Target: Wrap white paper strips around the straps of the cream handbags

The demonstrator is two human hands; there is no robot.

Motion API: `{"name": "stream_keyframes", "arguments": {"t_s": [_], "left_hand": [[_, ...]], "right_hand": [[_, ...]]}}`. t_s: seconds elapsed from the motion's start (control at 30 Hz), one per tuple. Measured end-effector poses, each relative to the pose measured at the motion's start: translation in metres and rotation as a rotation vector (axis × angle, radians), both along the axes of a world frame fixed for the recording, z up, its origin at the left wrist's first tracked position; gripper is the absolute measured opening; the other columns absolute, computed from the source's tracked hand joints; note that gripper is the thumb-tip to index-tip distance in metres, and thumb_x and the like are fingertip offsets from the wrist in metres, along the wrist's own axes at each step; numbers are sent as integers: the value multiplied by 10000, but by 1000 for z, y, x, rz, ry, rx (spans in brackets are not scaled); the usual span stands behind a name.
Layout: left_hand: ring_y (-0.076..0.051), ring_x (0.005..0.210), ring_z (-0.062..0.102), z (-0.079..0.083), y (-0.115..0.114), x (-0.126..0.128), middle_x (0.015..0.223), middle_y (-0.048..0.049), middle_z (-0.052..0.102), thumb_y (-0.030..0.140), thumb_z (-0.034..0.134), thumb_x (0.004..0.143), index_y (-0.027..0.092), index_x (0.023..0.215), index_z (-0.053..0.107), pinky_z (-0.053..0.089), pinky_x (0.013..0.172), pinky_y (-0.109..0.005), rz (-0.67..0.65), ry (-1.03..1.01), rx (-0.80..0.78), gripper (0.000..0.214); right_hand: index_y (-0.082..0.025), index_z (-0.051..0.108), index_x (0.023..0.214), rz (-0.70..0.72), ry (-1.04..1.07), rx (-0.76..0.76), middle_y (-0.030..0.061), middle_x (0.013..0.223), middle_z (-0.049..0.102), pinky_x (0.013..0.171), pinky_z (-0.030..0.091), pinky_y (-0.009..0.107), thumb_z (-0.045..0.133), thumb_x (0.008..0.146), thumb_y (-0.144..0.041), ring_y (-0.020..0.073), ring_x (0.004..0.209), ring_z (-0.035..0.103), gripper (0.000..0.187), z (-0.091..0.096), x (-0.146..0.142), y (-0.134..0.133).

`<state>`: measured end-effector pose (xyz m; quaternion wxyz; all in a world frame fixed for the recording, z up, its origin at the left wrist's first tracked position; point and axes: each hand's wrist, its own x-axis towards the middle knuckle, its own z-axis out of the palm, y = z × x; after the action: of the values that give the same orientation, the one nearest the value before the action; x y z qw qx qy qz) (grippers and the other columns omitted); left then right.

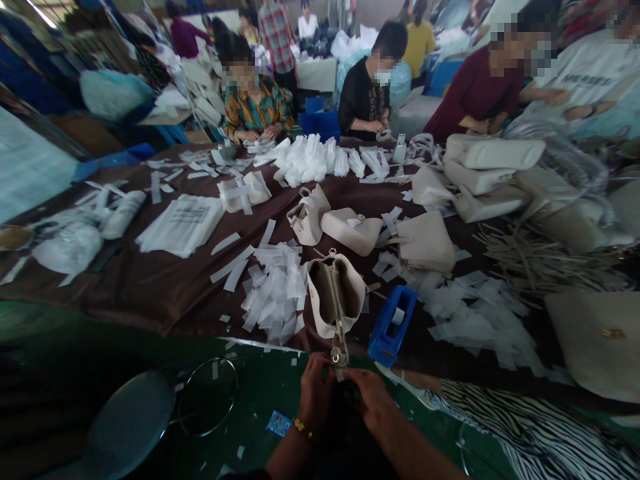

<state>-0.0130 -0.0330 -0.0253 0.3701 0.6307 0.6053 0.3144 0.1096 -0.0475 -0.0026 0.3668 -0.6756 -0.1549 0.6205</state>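
In the head view, the left hand (314, 393) and right hand (367, 400) hold a metal-fitted strap (339, 333) of an open cream handbag (335, 293), fingers (325, 369) pinching it. Beyond that handbag, other cream handbags (425, 243) lie finished-looking on the table (150, 293), some carrying white paper strips (240, 192); this one shows none.
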Motion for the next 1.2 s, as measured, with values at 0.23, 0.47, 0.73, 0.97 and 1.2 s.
{"name": "stream_keyframes", "arguments": {"t_s": [0.23,0.47,0.73,0.97,1.2], "left_hand": [[-133,791,593,20,16,1,920,-45,597,144,462,804,192,841,582,482,684,-223,-531,264,135,135],[-121,775,548,24,20,22,851,-25,551,182,511,790,173,779,516,452,708,-231,-405,77,-39,15],[-163,821,592,41,25,15,937,-52,599,242,477,839,195,882,593,480,709,-272,-508,364,-91,133],[-190,1019,579,41,16,-3,1145,-75,597,226,447,850,269,1099,593,497,852,-315,-627,308,2,291],[-158,792,581,34,17,16,865,-51,615,167,484,759,175,747,584,471,720,-284,-285,113,-96,101]], "right_hand": [[-168,567,490,234,-404,80,32,542,566,603,398,303,577,577,-176,190,582,538,88,-1,23,6],[-152,571,726,481,-814,423,74,773,588,639,402,285,465,717,-126,186,690,552,109,-3,19,-10],[-173,561,713,409,-630,489,53,772,587,659,417,273,453,798,-197,166,708,561,140,-5,13,-22],[-186,582,648,312,-514,510,45,756,631,664,429,267,548,747,-216,171,713,591,109,1,16,-21],[-178,584,644,325,-450,535,59,783,635,673,419,264,537,776,-292,171,733,585,180,9,20,-19]]}}
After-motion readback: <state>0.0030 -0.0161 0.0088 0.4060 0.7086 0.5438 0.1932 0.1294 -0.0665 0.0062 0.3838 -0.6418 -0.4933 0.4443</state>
